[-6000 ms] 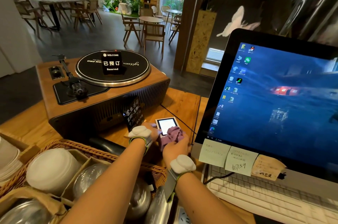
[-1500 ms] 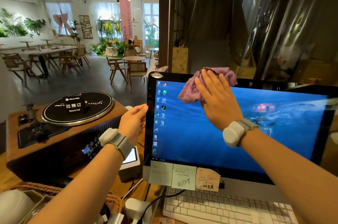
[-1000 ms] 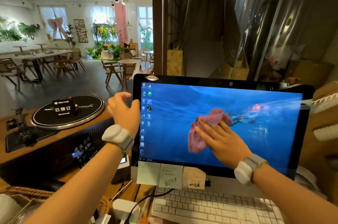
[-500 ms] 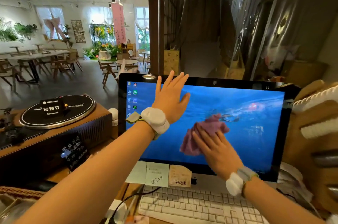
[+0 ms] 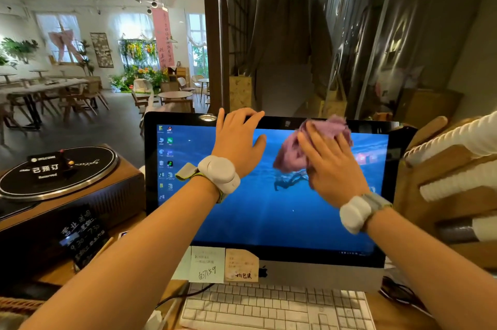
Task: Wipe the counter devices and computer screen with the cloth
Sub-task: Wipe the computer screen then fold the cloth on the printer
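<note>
R hand (image 5: pixel 333 165) presses cloth (image 5: pixel 293 152) on screen (image 5: pixel 269 216); note (image 5: pixel 207 265) maybe "自习159".

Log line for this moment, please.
wiping | right hand presses cloth on upper screen | left hand grips monitor top edge | screen unfinished

Wooden counter (image 5: pixel 398 313), bare wood visible at bottom right and at lower left. On it: computer (image 5: pixel 320 274), upright, centre, silver foot on the wood. White keyboard (image 5: pixel 271 308) just in front of the computer. Record player (image 5: pixel 67 192) at left, brown case with dark front, beside the computer. Small black sign (image 5: pixel 83 235) with handwritten text leans in front of the record player. Dark cable (image 5: pixel 183 296) runs across the wood left of the keyboard. Wicker rim (image 5: pixel 16 305) at far lower left, contents not visible.
</note>
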The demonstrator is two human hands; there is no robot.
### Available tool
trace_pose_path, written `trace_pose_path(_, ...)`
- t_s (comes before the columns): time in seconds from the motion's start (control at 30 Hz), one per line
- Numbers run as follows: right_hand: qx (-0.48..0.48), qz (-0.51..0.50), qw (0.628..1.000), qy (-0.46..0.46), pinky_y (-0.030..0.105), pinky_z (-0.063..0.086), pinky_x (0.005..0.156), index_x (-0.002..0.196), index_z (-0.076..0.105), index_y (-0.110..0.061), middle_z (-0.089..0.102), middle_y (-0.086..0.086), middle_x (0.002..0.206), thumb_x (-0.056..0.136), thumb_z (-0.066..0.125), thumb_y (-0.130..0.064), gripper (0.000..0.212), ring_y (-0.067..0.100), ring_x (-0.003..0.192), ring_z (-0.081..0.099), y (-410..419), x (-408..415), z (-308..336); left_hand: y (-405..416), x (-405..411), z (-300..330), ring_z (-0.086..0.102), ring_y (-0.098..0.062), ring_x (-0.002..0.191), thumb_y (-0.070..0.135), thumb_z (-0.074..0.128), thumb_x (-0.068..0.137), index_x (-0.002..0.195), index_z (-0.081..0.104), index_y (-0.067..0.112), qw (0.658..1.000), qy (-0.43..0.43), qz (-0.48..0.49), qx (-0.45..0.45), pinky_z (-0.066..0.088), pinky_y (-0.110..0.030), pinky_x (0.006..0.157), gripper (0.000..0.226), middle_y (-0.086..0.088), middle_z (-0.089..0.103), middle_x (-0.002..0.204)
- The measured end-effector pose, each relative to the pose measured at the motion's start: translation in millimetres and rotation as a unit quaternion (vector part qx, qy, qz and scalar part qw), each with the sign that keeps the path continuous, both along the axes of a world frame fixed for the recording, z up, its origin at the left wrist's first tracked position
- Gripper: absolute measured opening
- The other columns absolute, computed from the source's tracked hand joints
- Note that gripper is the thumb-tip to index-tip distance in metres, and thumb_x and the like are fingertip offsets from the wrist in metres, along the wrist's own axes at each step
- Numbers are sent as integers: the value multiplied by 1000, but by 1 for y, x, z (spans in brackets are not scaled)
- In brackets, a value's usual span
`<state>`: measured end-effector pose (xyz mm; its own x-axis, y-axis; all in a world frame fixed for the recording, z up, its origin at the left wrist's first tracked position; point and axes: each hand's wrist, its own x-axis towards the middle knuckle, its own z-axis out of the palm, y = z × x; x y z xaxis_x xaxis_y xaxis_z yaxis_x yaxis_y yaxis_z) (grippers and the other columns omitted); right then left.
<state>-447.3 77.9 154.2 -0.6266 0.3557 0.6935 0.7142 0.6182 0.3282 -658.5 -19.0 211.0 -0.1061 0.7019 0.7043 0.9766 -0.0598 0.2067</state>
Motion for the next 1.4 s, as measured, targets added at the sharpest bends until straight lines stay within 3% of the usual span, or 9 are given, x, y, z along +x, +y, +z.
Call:
trace_pose_path(0.17, -49, -22, 995, 82, 53, 11, 121, 155, 19, -15, 15, 8, 163, 97, 44, -28, 65, 28, 151, 9, -5, -3, -7, 4, 3, -4, 41, -26, 129, 27, 56, 93, 139, 49, 21, 1000, -13, 1, 23, 1, -46, 121, 47, -2, 49, 130)
trace_pose_path(0.3, -25, 1, 1000, 3, 54, 16, 119, 153, 27, -13, 20, 10, 161, 87, 53, -21, 70, 33, 147, 23, -24, 31, -97, 7, 4, -2, 42, -24, 126, 21, 55, 94, 136, 51, 16, 999, -32, -16, 31, 4, -38, 122, 43, -4, 50, 126)
trace_pose_path(0.47, -35, 1, 995, -97, 54, 27, 114, 151, 32, -24, 31, 7, 157, 74, 63, -24, 82, 30, 144, 31, -23, 84, -151, 10, 6, 2, 49, -23, 112, 18, 55, 95, 128, 59, 13, 997, -63, -21, 50, 44, -30, 96, 34, -5, 53, 117)
trace_pose_path(0.83, -62, -84, 986, 129, 49, 5, 122, 155, 18, -21, 14, 8, 163, 95, 37, -41, 67, 28, 151, 5, 31, 77, 11, 7, 7, 1, 49, -22, 107, 16, 56, 94, 132, 56, 14, 998, -57, -12, 35, 44, -26, 90, 38, -4, 51, 116)
trace_pose_path(0.9, -75, -87, 981, 157, 49, 5, 123, 155, 16, -20, 14, 8, 163, 96, 34, -41, 66, 28, 152, 5, 28, 76, 3, 7, 7, -1, 50, -23, 109, 16, 56, 94, 134, 54, 13, 998, -57, -14, 36, 46, -36, 100, 41, -4, 51, 118)
trace_pose_path(1.0, -105, -107, 969, 195, 49, 5, 123, 156, 13, -20, 11, 9, 164, 94, 38, -39, 69, 27, 152, 1, 19, 78, -33, 8, 10, -10, 38, -29, 134, 18, 56, 94, 141, 47, 12, 998, -49, 0, 28, 25, -46, 119, 48, -5, 47, 133)
trace_pose_path(1.17, -145, -106, 962, 208, 51, 7, 121, 156, 11, -19, 10, 13, 163, 89, 37, -38, 74, 29, 152, 1, -8, 82, -103, -3, 41, -44, 13, -27, 150, 12, 59, 91, 137, 52, 11, 996, -48, -34, 60, 23, -43, 120, 46, -7, 32, 154)
trace_pose_path(1.27, -164, -108, 959, 206, 53, 9, 120, 155, 14, -15, 11, 16, 162, 87, 39, -37, 76, 32, 151, 5, -22, 86, -136, -13, 76, -82, 35, -22, 139, 11, 60, 89, 123, 64, 16, 991, -85, -87, 58, 33, -29, 112, 35, -3, 43, 144)
trace_pose_path(1.4, -193, -122, 953, 199, 56, 20, 115, 152, 21, -14, 14, 25, 158, 85, 39, -34, 73, 42, 146, 15, -40, 93, -169, -22, 126, -135, 57, -7, 87, 23, 53, 95, 111, 67, 27, 958, -192, -190, -97, 51, -29, 79, 21, 18, 43, 116)
